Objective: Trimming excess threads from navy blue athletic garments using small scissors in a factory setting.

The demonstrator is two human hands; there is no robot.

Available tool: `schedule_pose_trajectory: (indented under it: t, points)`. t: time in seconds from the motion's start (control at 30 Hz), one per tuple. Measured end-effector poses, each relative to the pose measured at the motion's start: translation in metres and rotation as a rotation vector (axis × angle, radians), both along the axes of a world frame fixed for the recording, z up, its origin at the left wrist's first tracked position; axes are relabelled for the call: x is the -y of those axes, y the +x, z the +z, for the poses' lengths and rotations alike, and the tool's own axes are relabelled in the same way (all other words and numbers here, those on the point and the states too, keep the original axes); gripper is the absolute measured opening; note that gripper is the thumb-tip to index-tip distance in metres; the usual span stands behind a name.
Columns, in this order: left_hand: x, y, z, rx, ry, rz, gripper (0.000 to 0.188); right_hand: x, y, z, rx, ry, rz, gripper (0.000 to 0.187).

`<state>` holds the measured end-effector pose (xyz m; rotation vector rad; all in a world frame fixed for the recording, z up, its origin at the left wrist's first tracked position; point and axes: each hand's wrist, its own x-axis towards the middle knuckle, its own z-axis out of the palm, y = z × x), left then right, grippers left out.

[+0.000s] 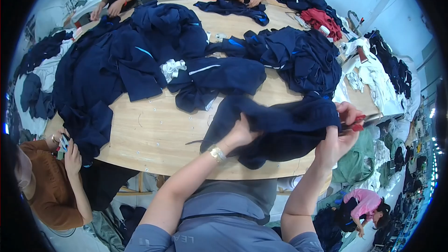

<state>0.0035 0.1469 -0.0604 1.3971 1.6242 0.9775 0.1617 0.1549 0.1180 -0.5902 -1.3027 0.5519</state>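
Note:
A dark navy garment is stretched between my two hands over the near edge of the table. My left hand is closed on its left part, with the fingers partly hidden in the cloth. At the garment's right end, my right hand grips the edge of the fabric. The same hand also holds red-handled scissors, their metal blades pointing right, away from the cloth. Just beyond the garment lies another navy piece with a white stripe.
Large navy garment piles lie at the left and far right of the round wooden table. A bundle of white strips sits between them. Red cloth is at the back right. Co-workers stand across the table and sit at left.

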Motion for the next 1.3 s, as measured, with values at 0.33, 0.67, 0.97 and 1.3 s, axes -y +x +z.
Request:
schedule_pose_trajectory:
  t: [0.33,0.67,0.97,1.3]
  points:
    - [0.007,-0.135,0.064,-0.385,0.140,0.163,0.047,-0.095,0.055,0.047,0.427,0.155,-0.584,0.027]
    - [0.014,-0.254,0.232,-0.242,0.384,0.469,0.023,-0.201,0.075,0.052,0.435,-0.199,-0.496,0.031]
    - [0.111,-0.176,0.289,-0.535,0.954,0.396,0.014,-0.086,0.074,0.108,0.144,0.170,0.204,0.036]
    - [0.103,-0.216,0.140,-0.404,0.140,0.481,0.014,-0.090,0.028,-0.058,0.486,-0.531,0.290,0.033]
